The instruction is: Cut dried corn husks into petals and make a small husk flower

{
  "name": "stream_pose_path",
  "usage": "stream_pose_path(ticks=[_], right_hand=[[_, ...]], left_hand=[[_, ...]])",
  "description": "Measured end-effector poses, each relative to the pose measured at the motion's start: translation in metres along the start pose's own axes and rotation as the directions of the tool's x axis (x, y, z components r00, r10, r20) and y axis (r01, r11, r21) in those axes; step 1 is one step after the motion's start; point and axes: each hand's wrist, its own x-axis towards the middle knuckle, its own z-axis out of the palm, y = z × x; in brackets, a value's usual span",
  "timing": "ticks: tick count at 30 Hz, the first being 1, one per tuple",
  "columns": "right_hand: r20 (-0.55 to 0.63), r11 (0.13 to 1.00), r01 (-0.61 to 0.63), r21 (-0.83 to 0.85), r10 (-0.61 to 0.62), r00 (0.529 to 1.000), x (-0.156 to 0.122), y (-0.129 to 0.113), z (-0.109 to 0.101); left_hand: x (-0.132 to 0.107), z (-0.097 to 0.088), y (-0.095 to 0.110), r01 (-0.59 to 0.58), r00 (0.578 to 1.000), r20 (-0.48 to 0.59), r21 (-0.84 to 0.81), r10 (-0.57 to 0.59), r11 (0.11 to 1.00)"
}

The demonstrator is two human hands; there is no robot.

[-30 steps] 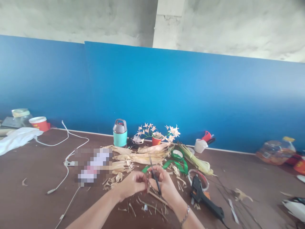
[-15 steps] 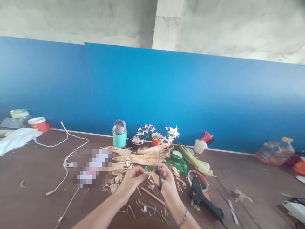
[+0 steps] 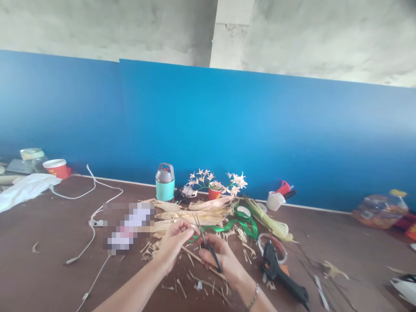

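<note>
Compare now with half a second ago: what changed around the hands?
The scissors in the right hand swung from near upright to tips leaning left, toward the left hand. No clear grab or release. The glue gun and teal flask stayed put.

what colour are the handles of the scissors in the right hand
Black; the handles show in the head view.

Black-handled scissors (image 3: 209, 250) (blades narrowly parted), tilted up leftward, small pale piece (image 3: 194, 231) beside

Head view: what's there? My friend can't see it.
Bare right hand holding dark-handled metal scissors beside the bare left hand, above a brown table strewn with pale dried strips. A black glue gun lies to the right.
</note>
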Motion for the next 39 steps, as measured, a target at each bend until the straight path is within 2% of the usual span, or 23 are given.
stream_pose_path(ticks=[3, 12, 17, 24, 39], right_hand=[[0.023, 1.000, -0.002, -0.014, 0.002, 1.000, 0.0008, 0.0011, -0.0021], [0.019, 1.000, -0.013, 0.004, 0.013, 1.000, 0.0010, 0.0018, -0.0027], [0.012, 1.000, -0.007, -0.004, 0.007, 1.000, 0.0010, 0.0029, -0.0022], [0.013, 1.000, 0.026, -0.016, -0.026, 1.000, 0.0015, 0.0040, -0.0013], [0.039, 0.998, 0.034, -0.045, -0.032, 0.999, 0.0010, 0.0036, -0.0020]], left_hand=[[0.0012, -0.0016, 0.0021, 0.008, 1.000, 0.031, -0.049, -0.006, 0.999], [0.0017, -0.0007, 0.0032, 0.015, 1.000, -0.022, -0.136, -0.018, 0.991], [-0.0003, 0.0012, 0.0031, 0.017, 0.999, -0.049, -0.111, -0.023, 0.994], [-0.0010, 0.0008, 0.0002, -0.010, 0.999, -0.033, -0.134, 0.006, 0.991], [0.0007, -0.0010, -0.0007, 0.015, 1.000, -0.021, -0.142, -0.018, 0.990]])
